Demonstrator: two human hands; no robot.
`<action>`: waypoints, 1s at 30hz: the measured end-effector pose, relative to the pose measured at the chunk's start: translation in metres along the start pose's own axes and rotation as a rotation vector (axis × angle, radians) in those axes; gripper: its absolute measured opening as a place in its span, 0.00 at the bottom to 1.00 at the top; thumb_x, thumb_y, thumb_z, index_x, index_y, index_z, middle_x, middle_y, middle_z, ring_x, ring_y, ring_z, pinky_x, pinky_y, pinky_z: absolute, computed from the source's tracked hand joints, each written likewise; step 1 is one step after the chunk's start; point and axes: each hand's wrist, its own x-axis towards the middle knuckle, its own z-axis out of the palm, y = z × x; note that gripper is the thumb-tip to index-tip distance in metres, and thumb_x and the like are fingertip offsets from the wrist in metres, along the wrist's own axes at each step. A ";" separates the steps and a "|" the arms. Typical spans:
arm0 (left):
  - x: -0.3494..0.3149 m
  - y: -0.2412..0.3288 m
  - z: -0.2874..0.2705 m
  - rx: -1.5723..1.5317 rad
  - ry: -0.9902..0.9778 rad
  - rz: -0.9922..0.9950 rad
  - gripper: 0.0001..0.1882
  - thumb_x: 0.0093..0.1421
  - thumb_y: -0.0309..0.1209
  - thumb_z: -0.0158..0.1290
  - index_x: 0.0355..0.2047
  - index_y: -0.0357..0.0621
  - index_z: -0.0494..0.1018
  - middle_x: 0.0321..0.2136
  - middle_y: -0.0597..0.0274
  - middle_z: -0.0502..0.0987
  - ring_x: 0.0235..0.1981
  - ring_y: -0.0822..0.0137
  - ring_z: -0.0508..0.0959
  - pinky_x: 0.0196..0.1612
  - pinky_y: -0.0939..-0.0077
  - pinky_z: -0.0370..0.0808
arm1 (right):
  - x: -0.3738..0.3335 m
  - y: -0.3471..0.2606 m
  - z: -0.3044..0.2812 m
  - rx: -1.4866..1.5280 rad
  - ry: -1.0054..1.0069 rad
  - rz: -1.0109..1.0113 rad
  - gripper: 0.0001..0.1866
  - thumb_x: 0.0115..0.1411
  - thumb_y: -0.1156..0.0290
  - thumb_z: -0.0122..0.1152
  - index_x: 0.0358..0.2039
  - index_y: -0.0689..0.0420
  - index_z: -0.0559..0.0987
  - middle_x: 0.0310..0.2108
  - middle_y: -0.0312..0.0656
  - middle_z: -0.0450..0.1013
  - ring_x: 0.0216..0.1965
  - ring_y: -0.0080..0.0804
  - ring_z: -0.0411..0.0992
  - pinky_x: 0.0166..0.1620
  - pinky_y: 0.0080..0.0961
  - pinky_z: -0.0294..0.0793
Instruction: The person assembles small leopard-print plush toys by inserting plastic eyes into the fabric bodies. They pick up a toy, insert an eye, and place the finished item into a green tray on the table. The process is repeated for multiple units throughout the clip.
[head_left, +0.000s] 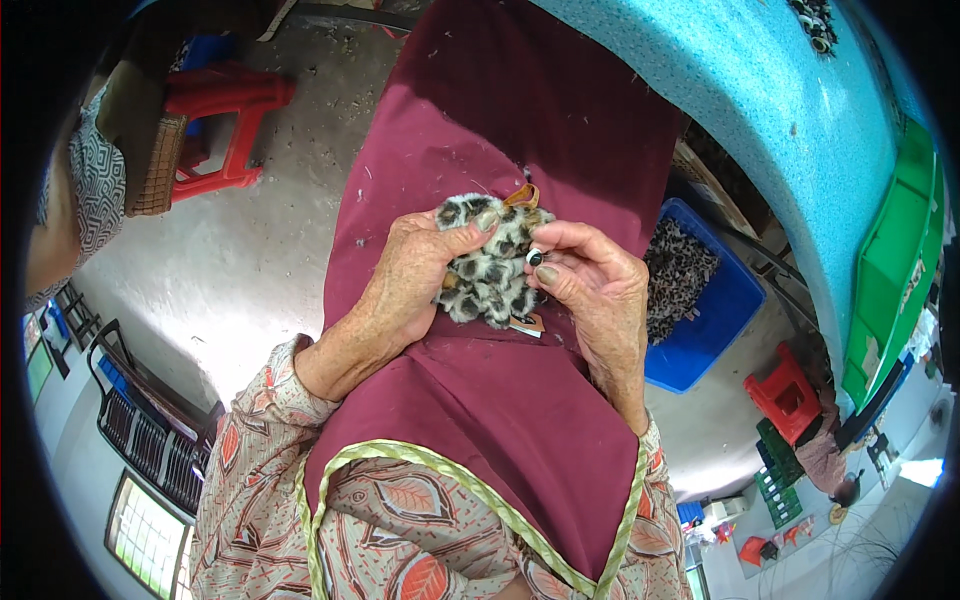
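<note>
A small spotted plush toy (490, 268) in white, black and grey fur lies over my lap. My left hand (405, 265) is closed on its left side, the thumb pressed into the fur near the top. An orange-brown loop (522, 195) sticks out at the toy's upper end, and a pale tag (527, 325) shows at its lower edge. Between the thumb and forefinger of my right hand (598, 275) is a small round black-and-white toy eye (534, 257). It is held right beside the toy's right side; whether it touches the fur I cannot tell.
A maroon apron (440, 370) covers my lap. On the floor at right stands a blue bin (700, 350) with dark speckled fluffy pieces. A light blue table (740, 70) curves along the upper right, with a green tray (895, 270) by it. Red stools (235, 120) stand about.
</note>
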 end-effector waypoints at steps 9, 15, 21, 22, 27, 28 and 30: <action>0.000 -0.002 0.000 0.041 -0.010 0.001 0.10 0.59 0.29 0.54 0.36 0.35 0.76 0.29 0.60 0.80 0.28 0.72 0.79 0.32 0.79 0.77 | 0.000 -0.003 0.003 -0.259 -0.021 -0.105 0.21 0.50 0.90 0.58 0.46 0.66 0.73 0.35 0.42 0.74 0.39 0.23 0.75 0.43 0.18 0.77; 0.000 -0.003 0.001 0.061 -0.002 0.000 0.09 0.59 0.29 0.54 0.35 0.36 0.77 0.28 0.61 0.80 0.27 0.73 0.79 0.31 0.80 0.76 | 0.003 -0.002 0.004 -0.331 -0.060 -0.159 0.22 0.49 0.90 0.58 0.46 0.65 0.73 0.33 0.43 0.76 0.37 0.24 0.76 0.41 0.20 0.78; 0.001 -0.003 -0.003 0.093 -0.052 -0.004 0.11 0.58 0.32 0.56 0.36 0.37 0.76 0.30 0.62 0.80 0.29 0.73 0.79 0.33 0.80 0.77 | 0.007 -0.001 0.005 -0.378 -0.070 -0.185 0.21 0.48 0.89 0.59 0.45 0.65 0.73 0.32 0.44 0.77 0.36 0.25 0.77 0.40 0.21 0.79; 0.001 -0.003 -0.003 0.097 -0.057 0.004 0.11 0.58 0.32 0.56 0.36 0.37 0.76 0.30 0.62 0.79 0.29 0.74 0.79 0.32 0.80 0.77 | 0.007 0.000 0.005 -0.372 -0.074 -0.186 0.21 0.48 0.89 0.59 0.45 0.65 0.73 0.31 0.44 0.77 0.36 0.25 0.77 0.39 0.21 0.79; 0.000 -0.001 0.001 0.114 -0.020 -0.010 0.08 0.59 0.29 0.54 0.34 0.35 0.77 0.28 0.61 0.80 0.26 0.74 0.78 0.29 0.81 0.76 | 0.007 0.000 0.006 -0.403 -0.059 -0.189 0.20 0.48 0.89 0.59 0.44 0.64 0.74 0.31 0.44 0.77 0.35 0.26 0.78 0.38 0.21 0.80; -0.001 0.000 0.003 0.107 -0.008 -0.007 0.08 0.59 0.27 0.54 0.34 0.34 0.77 0.27 0.60 0.80 0.25 0.74 0.78 0.28 0.82 0.75 | 0.007 0.001 0.006 -0.409 -0.051 -0.200 0.20 0.48 0.89 0.59 0.43 0.64 0.74 0.30 0.44 0.78 0.34 0.27 0.78 0.38 0.21 0.80; -0.001 0.002 0.003 0.174 -0.033 -0.011 0.08 0.59 0.28 0.54 0.35 0.36 0.77 0.28 0.62 0.79 0.27 0.75 0.78 0.30 0.81 0.76 | 0.007 0.000 0.006 -0.455 -0.042 -0.208 0.20 0.47 0.89 0.59 0.43 0.64 0.74 0.30 0.44 0.78 0.33 0.27 0.78 0.37 0.21 0.80</action>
